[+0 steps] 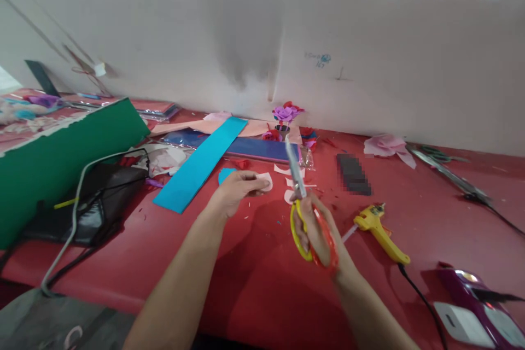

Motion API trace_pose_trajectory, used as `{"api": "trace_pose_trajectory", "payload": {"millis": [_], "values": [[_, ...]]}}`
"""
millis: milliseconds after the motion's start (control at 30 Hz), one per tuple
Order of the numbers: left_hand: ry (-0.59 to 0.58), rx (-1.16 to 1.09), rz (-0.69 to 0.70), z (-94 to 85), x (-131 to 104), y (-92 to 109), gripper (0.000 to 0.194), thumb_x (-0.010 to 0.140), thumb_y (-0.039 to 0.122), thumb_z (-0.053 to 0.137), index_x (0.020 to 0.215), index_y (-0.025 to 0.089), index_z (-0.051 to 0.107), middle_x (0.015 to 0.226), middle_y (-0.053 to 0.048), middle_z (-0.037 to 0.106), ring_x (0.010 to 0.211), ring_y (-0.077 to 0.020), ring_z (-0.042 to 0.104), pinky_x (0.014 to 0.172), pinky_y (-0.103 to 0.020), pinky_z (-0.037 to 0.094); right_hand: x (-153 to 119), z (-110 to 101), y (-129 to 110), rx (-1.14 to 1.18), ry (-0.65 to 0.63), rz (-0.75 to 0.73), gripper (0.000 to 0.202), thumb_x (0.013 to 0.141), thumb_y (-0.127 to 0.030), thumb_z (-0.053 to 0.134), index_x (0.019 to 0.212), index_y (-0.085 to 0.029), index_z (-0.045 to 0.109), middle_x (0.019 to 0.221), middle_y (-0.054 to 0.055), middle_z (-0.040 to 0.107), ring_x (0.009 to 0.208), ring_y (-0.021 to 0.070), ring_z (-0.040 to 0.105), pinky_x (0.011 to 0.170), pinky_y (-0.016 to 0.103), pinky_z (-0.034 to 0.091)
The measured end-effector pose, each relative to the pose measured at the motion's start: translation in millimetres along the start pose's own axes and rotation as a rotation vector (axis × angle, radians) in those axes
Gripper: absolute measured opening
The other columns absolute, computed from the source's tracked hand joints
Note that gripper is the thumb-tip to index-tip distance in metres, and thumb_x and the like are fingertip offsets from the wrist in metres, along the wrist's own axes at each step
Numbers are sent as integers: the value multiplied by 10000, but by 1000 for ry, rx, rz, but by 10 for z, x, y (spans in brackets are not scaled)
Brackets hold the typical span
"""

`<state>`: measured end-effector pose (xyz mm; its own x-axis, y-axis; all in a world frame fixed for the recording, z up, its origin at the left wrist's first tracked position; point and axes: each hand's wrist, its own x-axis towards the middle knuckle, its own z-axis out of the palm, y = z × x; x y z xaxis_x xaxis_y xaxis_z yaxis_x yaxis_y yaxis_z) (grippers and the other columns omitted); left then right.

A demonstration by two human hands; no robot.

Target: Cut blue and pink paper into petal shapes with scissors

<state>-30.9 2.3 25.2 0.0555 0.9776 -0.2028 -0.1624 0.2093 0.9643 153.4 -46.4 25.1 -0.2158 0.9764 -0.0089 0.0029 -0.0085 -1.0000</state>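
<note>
My left hand [238, 191] pinches a small rounded piece of pale pink paper [264, 181] between thumb and fingers, above the red table. Held upright in my right hand [315, 224] is a pair of scissors [294, 167] with one yellow and one red handle loop. The blades point up and away from me, apart from the pink piece; they look close together but slightly blurred. Pale pink offcuts [289, 170] lie just beyond, between my two hands. A small round blue piece [226, 175] lies behind my left hand, partly covered by it.
A blue strip [200, 167] crosses a dark blue packet [262, 149]. Paper flowers [287, 114] stand in a small pot by the wall. To the right are a yellow glue gun [379, 232] with its cord and a purple device [484, 306]. A green board [69, 158] leans at left.
</note>
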Motion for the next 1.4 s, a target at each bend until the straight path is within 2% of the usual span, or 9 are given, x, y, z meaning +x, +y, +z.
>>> {"api": "trace_pose_trajectory", "payload": {"millis": [167,400,467,600,700,967,1100,1200,1400], "values": [[-137,530,-35,-60,26,-87,79,659,178,650,588,168,619,547,-1,603,511,-127,587,496,-226,392,149,-204,-8,277,260,19,357,833,-576,545,896,-228,495,525,-100,406,295,45,307,262,170,271],[-253,836,-162,-28,46,-160,26,710,179,568,725,192,584,585,-9,633,520,-170,626,493,-253,400,223,-340,18,316,334,86,275,809,-459,605,720,-225,492,427,-96,395,292,59,331,271,179,266],[-211,970,-150,-53,44,-151,48,705,246,613,697,199,620,654,-29,668,569,-173,625,506,-255,393,218,-334,24,308,310,92,319,819,-443,589,638,-224,445,396,-94,365,294,60,327,283,184,271],[87,1221,11,-173,59,-99,133,758,278,588,707,209,690,806,-65,713,760,-206,634,602,-270,400,239,-345,56,301,313,65,249,809,-387,598,683,-225,458,449,-98,392,301,50,321,285,183,266],[212,1239,68,-223,78,-73,158,772,205,557,746,215,712,860,-58,717,813,-209,629,674,-285,414,250,-350,59,317,345,33,148,793,-341,599,841,-236,506,528,-104,418,309,45,317,277,180,261],[-115,1316,9,2,81,-282,105,619,208,681,712,204,632,842,-77,684,769,-230,615,597,-296,383,266,-421,121,-104,455,-12,264,743,-340,659,971,-236,577,525,-86,460,330,74,371,314,205,302],[-109,1192,76,67,102,-334,19,678,195,607,688,210,612,744,-56,668,732,-220,620,617,-302,415,354,-513,300,-347,423,-10,339,741,-354,645,1044,-204,618,590,-34,563,379,96,433,374,219,340],[-136,943,192,84,123,-314,122,738,202,536,695,219,649,796,-40,699,806,-206,641,706,-301,463,375,-537,312,-558,368,60,305,799,-340,558,1059,-190,613,624,9,625,496,167,568,475,254,418],[85,703,263,19,154,-223,171,775,238,509,720,208,668,782,-28,704,738,-178,635,697,-300,474,338,-487,230,-1132,306,162,433,821,-286,542,1233,-163,497,851,122,700,829,316,670,710,362,466]]}}
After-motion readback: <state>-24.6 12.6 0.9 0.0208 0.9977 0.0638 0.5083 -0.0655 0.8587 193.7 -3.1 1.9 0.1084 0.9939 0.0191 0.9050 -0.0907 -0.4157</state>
